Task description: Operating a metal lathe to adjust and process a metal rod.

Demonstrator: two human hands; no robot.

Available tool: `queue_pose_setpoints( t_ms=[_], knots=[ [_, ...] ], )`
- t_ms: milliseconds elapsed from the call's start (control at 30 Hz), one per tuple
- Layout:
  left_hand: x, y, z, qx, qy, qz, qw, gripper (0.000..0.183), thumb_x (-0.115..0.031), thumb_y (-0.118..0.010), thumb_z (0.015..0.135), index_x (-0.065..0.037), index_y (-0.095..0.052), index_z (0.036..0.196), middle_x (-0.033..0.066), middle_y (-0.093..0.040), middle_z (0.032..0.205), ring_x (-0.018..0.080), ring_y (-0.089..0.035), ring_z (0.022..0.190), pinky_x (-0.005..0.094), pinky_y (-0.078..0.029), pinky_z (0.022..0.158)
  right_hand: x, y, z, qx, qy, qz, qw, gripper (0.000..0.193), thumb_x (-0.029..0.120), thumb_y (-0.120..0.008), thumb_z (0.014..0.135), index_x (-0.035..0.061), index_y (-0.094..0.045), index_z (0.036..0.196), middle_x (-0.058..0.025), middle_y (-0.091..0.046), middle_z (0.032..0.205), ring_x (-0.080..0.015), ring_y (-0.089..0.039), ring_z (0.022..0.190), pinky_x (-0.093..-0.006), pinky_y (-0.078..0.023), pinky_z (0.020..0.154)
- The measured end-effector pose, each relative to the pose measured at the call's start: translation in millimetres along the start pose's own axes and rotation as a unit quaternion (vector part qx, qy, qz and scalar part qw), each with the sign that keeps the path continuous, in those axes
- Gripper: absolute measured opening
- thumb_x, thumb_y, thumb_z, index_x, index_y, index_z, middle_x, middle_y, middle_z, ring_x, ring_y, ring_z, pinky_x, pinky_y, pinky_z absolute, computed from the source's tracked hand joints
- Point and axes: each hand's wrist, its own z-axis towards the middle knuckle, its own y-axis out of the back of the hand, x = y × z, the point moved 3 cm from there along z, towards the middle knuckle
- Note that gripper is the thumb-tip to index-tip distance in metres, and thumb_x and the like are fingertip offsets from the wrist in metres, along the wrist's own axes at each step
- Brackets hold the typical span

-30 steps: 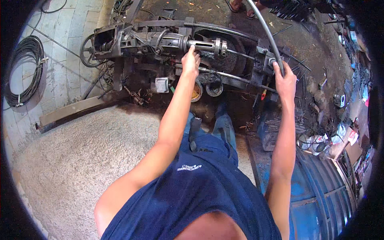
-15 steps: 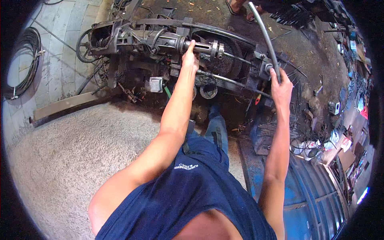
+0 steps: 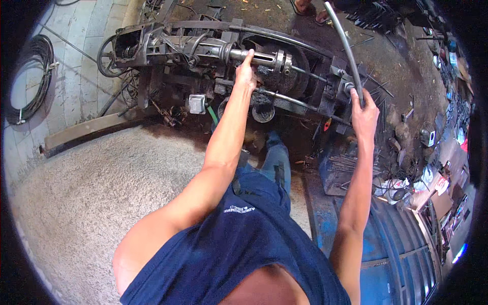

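A long, greasy metal machine (image 3: 152,43) with rails and a slotted steel cylinder (image 3: 263,59) lies across the top of the view. My left hand (image 3: 246,76) is closed around the cylinder, thumb laid along it beside the slot; its other fingers are mostly hidden underneath. At the machine's right end stands a long grey metal lever (image 3: 343,38), tilted to the far left. My right hand (image 3: 364,113) grips its near end, close to a round hub (image 3: 348,87).
Below the machine are a small bucket (image 3: 263,114) and a square grey metal box (image 3: 196,103). A coiled black hose (image 3: 43,81) lies at left. Blue ribbed metal (image 3: 391,249) is at lower right, with clutter beyond. Another person's feet (image 3: 322,17) show at the top.
The whole view has shifted slightly, so the machine and lever sit a little farther right. My left hand keeps its place on the cylinder. My right hand is slightly nearer to me.
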Motion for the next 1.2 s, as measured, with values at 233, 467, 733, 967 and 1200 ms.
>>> queue_pose_setpoints(
  t_ms=[233,467,733,967,1200],
  knots=[
    [4,2,0,0.014,-0.016,-0.012,1.000,0.052,-0.037,-0.073,0.082,-0.007,-0.053,0.119,0.0084,-0.057,0.119,0.0236,-0.049,0.113,0.0396,-0.033,0.102,-6,-2,2,-0.022,0.045,0.014,0.999,0.043,0.036,-0.060,0.090,-0.0015,-0.063,0.111,-0.0209,-0.066,0.082,-0.0283,-0.066,0.077,-0.0374,-0.048,0.073],
    [-9,-13,-29,-0.023,-0.025,0.017,0.999,0.042,-0.037,-0.072,0.082,-0.005,-0.059,0.107,0.0070,-0.060,0.104,0.0201,-0.054,0.097,0.0363,-0.040,0.086,-14,-4,1,-0.012,0.040,0.022,0.999,0.043,0.037,-0.059,0.090,-0.0005,-0.063,0.111,-0.0223,-0.066,0.082,-0.0324,-0.066,0.078,-0.0383,-0.048,0.072],
    [-86,25,-170,-0.023,-0.317,0.307,0.897,0.030,-0.026,-0.058,0.093,0.004,-0.063,0.095,0.0054,-0.067,0.085,0.0113,-0.061,0.070,0.0256,-0.050,0.067,-19,-4,0,-0.011,0.013,-0.023,1.000,0.042,0.042,-0.057,0.090,0.0049,-0.063,0.110,-0.0217,-0.062,0.072,-0.0365,-0.063,0.069,-0.0423,-0.047,0.065],
    [-1,257,-127,-0.274,-0.025,0.217,0.937,0.072,-0.055,-0.049,0.090,-0.001,-0.038,0.137,0.0165,-0.051,0.131,0.0270,-0.052,0.116,0.0438,-0.043,0.093,-12,-3,-5,-0.047,0.060,-0.062,0.995,0.045,0.046,-0.057,0.088,0.0065,-0.063,0.108,-0.0242,-0.065,0.083,-0.0416,-0.064,0.085,-0.0473,-0.049,0.072],
    [35,260,-99,-0.162,0.117,0.238,0.951,0.062,-0.058,-0.041,0.089,-0.009,-0.048,0.126,0.0152,-0.046,0.126,0.0286,-0.048,0.110,0.0507,-0.042,0.092,-41,-10,-8,-0.064,0.105,-0.055,0.991,0.046,0.041,-0.057,0.088,0.0073,-0.059,0.118,-0.0242,-0.064,0.100,-0.0395,-0.062,0.096,-0.0450,-0.047,0.082]
  ],
)
